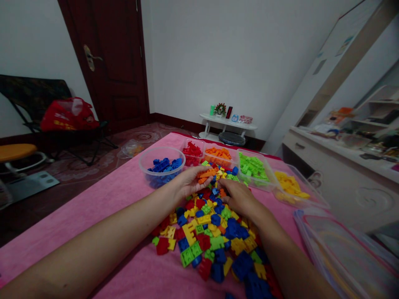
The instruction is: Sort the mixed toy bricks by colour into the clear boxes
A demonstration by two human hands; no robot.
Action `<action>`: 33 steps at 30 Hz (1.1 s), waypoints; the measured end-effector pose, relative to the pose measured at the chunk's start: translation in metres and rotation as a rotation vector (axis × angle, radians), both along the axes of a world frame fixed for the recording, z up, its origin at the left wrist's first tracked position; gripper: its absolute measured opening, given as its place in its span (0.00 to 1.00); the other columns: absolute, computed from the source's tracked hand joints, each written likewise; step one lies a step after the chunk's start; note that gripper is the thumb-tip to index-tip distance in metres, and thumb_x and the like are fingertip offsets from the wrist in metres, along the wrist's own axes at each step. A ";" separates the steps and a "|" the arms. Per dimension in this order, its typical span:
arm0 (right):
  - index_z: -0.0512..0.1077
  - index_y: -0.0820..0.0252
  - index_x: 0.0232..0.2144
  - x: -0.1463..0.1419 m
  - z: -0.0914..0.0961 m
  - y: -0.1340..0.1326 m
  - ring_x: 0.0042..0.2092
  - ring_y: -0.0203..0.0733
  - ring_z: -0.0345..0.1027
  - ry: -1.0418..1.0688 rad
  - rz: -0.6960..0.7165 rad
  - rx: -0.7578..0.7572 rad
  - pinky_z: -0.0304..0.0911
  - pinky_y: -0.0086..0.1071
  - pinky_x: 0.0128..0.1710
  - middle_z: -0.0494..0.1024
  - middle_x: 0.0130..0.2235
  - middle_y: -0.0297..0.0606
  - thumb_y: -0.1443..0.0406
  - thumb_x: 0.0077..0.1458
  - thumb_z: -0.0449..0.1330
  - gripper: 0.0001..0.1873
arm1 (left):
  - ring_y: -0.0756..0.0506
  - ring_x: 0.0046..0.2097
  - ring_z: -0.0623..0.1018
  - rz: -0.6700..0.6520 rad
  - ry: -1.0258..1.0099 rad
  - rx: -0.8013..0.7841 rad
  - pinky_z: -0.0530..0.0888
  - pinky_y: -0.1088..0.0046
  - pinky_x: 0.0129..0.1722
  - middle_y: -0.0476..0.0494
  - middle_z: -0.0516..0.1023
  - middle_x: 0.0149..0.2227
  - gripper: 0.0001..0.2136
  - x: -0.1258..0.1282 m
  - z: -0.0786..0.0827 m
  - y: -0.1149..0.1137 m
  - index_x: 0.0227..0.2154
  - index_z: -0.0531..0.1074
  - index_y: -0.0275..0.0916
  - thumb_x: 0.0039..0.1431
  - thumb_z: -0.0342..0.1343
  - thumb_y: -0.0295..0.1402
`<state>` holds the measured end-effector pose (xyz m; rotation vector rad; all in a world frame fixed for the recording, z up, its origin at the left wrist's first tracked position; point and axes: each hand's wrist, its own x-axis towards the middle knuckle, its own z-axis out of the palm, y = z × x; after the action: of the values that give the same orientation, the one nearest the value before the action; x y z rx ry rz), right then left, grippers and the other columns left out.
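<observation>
A large heap of mixed toy building bricks (204,220) in red, blue, yellow, green and orange lies before me. My left hand (190,181) is at the far part of the heap, fingers curled round several orange bricks (205,175). Just to its right, my right hand (235,194) reaches down into the heap with its fingers bent together. An orange brick (222,192) shows at those fingertips. Behind both hands stand clear tubs of bricks sorted by colour: blue bricks (163,166), red bricks (192,150), orange bricks in a tub (218,154), green bricks (253,166) and yellow bricks (289,185).
The bricks and tubs are on a pink cloth (124,220) over a table. Stacked clear lids (346,249) lie at the right edge. Beyond are a white low shelf (229,121), a folding chair with a red bag (68,114), a dark door (109,54) and a white cabinet (349,174).
</observation>
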<state>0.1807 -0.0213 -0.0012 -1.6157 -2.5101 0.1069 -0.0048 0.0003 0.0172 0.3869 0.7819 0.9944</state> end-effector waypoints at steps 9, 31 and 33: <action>0.73 0.56 0.31 0.003 0.005 0.000 0.37 0.41 0.68 -0.023 -0.039 -0.023 0.53 0.30 0.34 0.77 0.33 0.35 0.69 0.42 0.63 0.09 | 0.52 0.27 0.77 -0.030 0.027 0.006 0.76 0.82 0.24 0.43 0.76 0.28 0.04 -0.001 -0.003 0.003 0.33 0.70 0.32 0.53 0.58 0.21; 0.67 0.61 0.36 -0.070 0.031 -0.041 0.23 0.33 0.67 2.096 -0.289 -1.021 0.62 0.24 0.19 0.73 0.25 0.35 0.50 0.63 0.41 0.24 | 0.47 0.42 0.75 0.179 0.471 0.879 0.72 0.77 0.43 0.46 0.77 0.39 0.09 0.013 0.018 -0.039 0.35 0.76 0.39 0.49 0.58 0.25; 0.67 0.59 0.35 -0.070 0.029 -0.041 0.22 0.31 0.66 2.140 -0.305 -0.962 0.58 0.22 0.17 0.74 0.25 0.33 0.49 0.62 0.41 0.23 | 0.45 0.46 0.74 0.097 0.558 0.955 0.69 0.74 0.49 0.45 0.78 0.40 0.11 0.015 0.018 -0.043 0.34 0.78 0.39 0.47 0.58 0.23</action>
<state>0.1106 -0.0627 0.0275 -0.7227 -0.4157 1.8398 0.0100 -0.0425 0.0350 1.5083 0.7753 1.3364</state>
